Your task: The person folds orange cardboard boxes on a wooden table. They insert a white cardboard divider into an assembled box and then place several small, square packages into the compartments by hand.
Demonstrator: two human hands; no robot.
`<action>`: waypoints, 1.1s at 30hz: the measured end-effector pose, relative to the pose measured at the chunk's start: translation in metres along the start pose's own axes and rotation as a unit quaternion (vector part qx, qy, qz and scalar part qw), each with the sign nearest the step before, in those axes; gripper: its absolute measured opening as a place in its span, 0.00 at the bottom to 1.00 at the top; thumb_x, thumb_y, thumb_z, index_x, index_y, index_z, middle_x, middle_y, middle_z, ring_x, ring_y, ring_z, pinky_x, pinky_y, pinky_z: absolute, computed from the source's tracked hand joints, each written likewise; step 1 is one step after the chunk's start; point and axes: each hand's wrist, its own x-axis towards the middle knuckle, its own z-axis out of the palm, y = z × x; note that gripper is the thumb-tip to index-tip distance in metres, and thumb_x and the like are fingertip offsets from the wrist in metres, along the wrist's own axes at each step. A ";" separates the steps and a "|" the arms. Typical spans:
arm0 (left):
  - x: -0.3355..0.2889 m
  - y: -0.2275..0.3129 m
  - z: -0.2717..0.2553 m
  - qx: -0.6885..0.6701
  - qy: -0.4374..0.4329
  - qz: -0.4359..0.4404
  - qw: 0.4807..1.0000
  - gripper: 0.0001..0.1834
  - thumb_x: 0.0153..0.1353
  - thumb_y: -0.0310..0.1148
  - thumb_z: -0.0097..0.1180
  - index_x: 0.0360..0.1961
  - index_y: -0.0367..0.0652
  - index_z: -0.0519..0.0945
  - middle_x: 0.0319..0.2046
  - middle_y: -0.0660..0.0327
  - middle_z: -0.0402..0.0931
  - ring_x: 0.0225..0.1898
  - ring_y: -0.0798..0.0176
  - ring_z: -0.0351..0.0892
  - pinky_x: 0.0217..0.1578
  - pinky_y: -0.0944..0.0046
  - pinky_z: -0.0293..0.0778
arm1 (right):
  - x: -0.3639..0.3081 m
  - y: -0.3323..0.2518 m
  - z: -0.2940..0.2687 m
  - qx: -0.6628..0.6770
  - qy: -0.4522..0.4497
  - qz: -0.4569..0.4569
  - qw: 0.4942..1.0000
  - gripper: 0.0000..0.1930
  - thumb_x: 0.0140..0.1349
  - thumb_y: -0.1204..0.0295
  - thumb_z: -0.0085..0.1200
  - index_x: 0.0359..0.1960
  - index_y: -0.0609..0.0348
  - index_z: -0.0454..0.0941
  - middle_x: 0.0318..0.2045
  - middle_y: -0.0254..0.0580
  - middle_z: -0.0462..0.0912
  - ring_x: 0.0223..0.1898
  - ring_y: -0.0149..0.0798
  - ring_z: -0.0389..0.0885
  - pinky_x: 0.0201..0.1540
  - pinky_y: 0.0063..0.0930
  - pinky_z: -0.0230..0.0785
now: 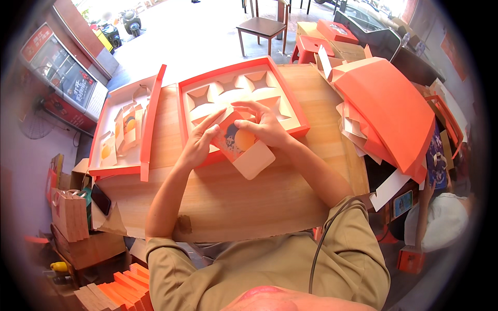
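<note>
Between my two hands, over the wooden table [244,217], is a small folding paper box [241,140] with a round orange-yellow picture and a blue pattern; its pale end flap sticks out toward me. My left hand [201,139] presses the box's left side with thumb and fingers. On its upper right side, my right hand [265,126] grips it, thumb laid across the top. Just behind sits a large orange tray box [292,101] with white star-shaped dividers. To the left, an orange-edged open box [154,119] holds several small folded cartons [128,127].
A tall stack of orange cardboard sheets [384,98] overhangs the table's right end. A black phone [101,199] lies at the left edge. Beyond are a red stool [309,46] and a chair [265,26]. Another person in a white sleeve [445,223] is at far right.
</note>
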 end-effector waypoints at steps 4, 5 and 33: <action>0.001 -0.008 -0.004 -0.053 0.010 -0.035 0.998 0.25 0.80 0.37 0.43 0.74 0.43 0.73 0.61 0.58 0.80 0.59 0.65 0.78 0.61 0.61 0.75 | -0.002 0.002 0.002 0.009 -0.003 -0.019 1.000 0.29 0.66 0.67 0.70 0.67 0.57 0.76 0.64 0.48 0.76 0.58 0.47 0.85 0.55 0.37 0.85; 0.001 -0.010 -0.004 -0.080 0.022 -0.056 0.995 0.24 0.80 0.36 0.43 0.73 0.43 0.74 0.60 0.58 0.80 0.59 0.65 0.79 0.61 0.61 0.74 | -0.003 0.000 0.003 0.008 -0.010 -0.019 1.000 0.30 0.65 0.67 0.71 0.67 0.57 0.76 0.65 0.47 0.75 0.58 0.46 0.85 0.55 0.37 0.85; 0.002 -0.002 -0.006 0.345 0.045 0.334 0.876 0.43 0.50 0.38 0.68 0.70 0.44 0.73 0.73 0.47 0.66 0.75 0.41 0.62 0.75 0.40 0.56 | 0.006 -0.019 -0.008 0.162 0.066 0.154 0.972 0.20 0.74 0.61 0.58 0.59 0.61 0.76 0.47 0.44 0.84 0.43 0.32 0.87 0.41 0.28 0.84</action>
